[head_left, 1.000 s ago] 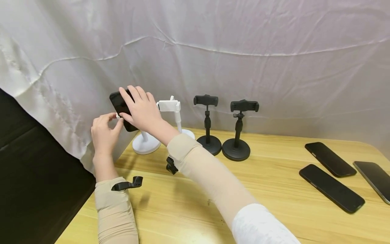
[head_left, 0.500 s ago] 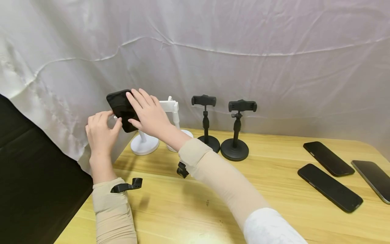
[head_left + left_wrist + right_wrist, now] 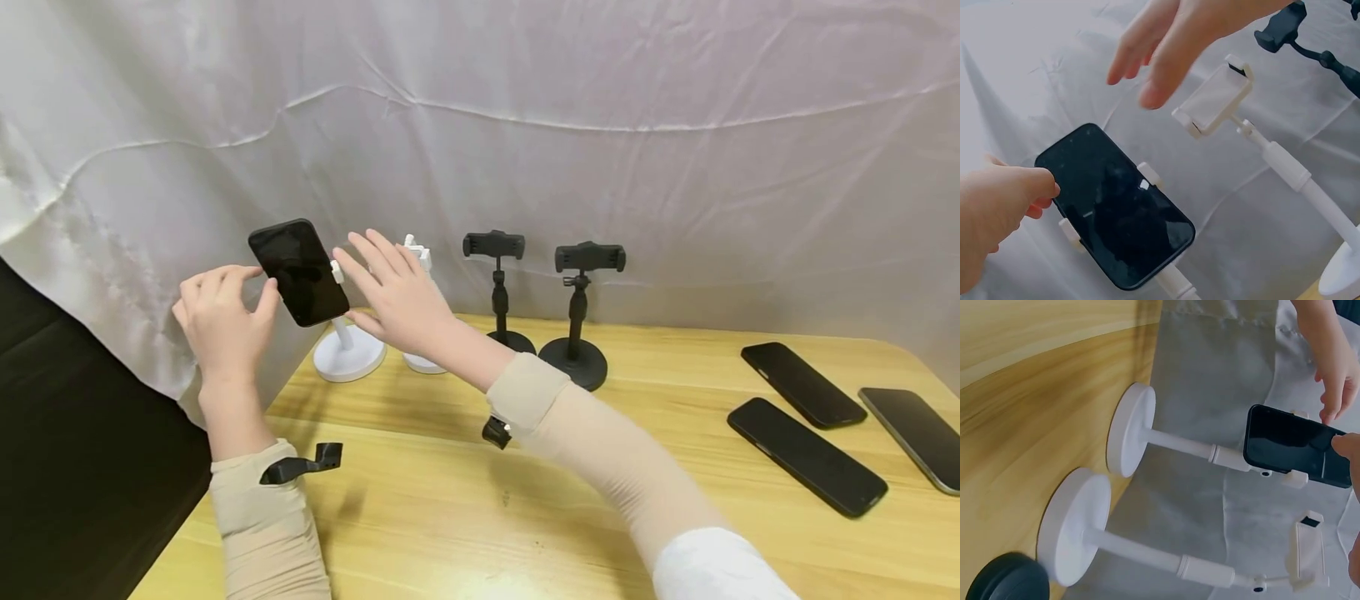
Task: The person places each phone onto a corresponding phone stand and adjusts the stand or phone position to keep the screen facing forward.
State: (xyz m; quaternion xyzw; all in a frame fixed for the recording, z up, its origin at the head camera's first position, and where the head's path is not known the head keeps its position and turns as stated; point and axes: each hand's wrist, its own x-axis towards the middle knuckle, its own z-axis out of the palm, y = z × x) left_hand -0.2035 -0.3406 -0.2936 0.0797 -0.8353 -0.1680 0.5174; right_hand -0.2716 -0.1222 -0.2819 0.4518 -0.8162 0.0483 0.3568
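Note:
A dark phone (image 3: 302,271) sits tilted in the clamp of the leftmost white phone stand (image 3: 349,353); a white clamp jaw shows at each long side in the left wrist view. My left hand (image 3: 225,321) is at the phone's left edge, with thumb and fingertips right against it. To the right hovers my right hand (image 3: 401,292), fingers spread and straight, holding nothing; its fingertips are just off the clamp in the head view. Behind it, partly hidden, stands a second white phone stand (image 3: 1285,164), its clamp holding no phone.
Two black phone stands (image 3: 577,360) stand right of the white ones, their clamps without phones. Several phones, one of them a black phone (image 3: 806,457), lie on the wooden table (image 3: 652,500) at right. A pale curtain (image 3: 675,167) hangs close behind the stands.
My right hand has come off the phone and moved right, exposing the screen and right clamp jaw. My left hand has eased from the left clamp jaw to the phone's edge.

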